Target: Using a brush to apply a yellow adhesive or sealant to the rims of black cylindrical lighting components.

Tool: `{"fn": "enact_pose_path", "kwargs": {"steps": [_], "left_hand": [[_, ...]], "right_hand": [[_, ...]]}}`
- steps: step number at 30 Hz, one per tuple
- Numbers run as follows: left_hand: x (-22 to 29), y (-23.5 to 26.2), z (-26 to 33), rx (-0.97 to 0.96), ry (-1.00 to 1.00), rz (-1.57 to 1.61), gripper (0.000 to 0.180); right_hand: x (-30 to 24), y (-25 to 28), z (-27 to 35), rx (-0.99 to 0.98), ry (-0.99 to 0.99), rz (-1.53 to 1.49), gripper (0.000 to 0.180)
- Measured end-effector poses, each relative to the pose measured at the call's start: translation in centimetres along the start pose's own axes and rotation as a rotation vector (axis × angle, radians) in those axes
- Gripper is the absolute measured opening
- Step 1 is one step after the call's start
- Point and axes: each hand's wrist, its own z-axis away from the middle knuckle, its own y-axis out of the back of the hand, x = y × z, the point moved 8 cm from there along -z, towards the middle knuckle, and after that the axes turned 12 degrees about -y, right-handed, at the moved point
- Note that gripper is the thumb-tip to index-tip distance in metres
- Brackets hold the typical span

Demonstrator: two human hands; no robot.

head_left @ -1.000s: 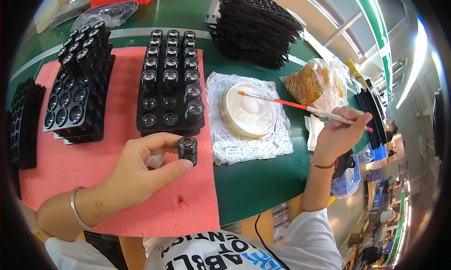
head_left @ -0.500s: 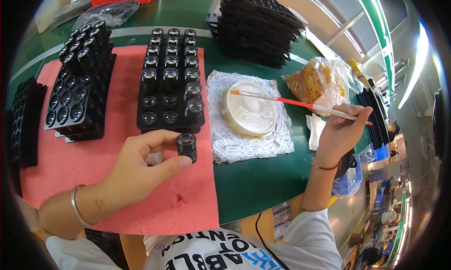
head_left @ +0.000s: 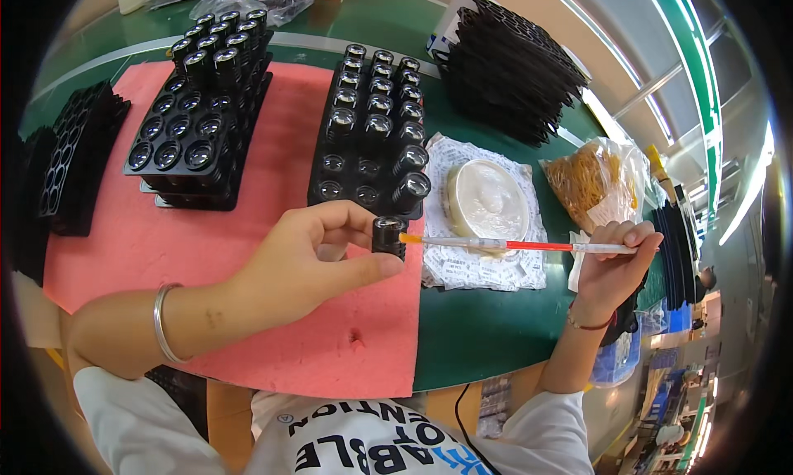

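My left hand [head_left: 306, 256] pinches a short black cylinder [head_left: 387, 237] with a glassy top, upright between thumb and fingers, over the pink mat. In my right hand [head_left: 613, 268] is a slim paintbrush [head_left: 537, 246] with a red and clear handle, held level near its rear end. The brush's orange bristles meet the upper right side of the cylinder, close to its rim. Beyond the brush, a round white dish [head_left: 453, 201] of clear, shiny material rests on a white printed packet [head_left: 439, 260]. Behind my left hand stands a black tray [head_left: 320, 165] with several similar cylinders.
A second black tray stack [head_left: 186, 163] with cylinders sits left on the pink foam mat [head_left: 330, 351]. Black honeycomb trays are piled at the back [head_left: 516, 74] and far left [head_left: 78, 157]. A plastic bag of yellowish bands [head_left: 591, 182] lies right of the dish.
The brush has moved from over the dish to the cylinder, its tip now against it. Both hands keep their hold. The whole view has shifted, with the table things appearing further right.
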Motion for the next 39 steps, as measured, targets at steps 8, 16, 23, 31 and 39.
{"fn": "enact_pose_path", "kwargs": {"steps": [8,16,23,31,39], "left_hand": [[0.0,-0.2,0.0,-0.003,-0.016,0.041,0.026],[-0.3,-0.1,-0.1,-0.047,-0.001,-0.001,0.023],[0.2,-0.5,0.0,-0.057,-0.052,0.052,0.024],[0.3,-0.8,0.1,-0.09,0.015,0.039,0.026],[0.0,-0.4,-0.1,-0.055,-0.093,0.069,0.025]], "right_hand": [[0.0,-0.8,0.3,-0.008,-0.002,0.043,0.033],[-0.3,0.4,0.2,0.045,0.05,0.095,0.035],[-0.2,-0.4,0.0,0.01,0.01,0.094,0.032],[-0.6,0.4,0.2,0.055,0.029,0.099,0.032],[-1.1,0.9,0.3,0.064,0.097,0.013,0.033]]}}
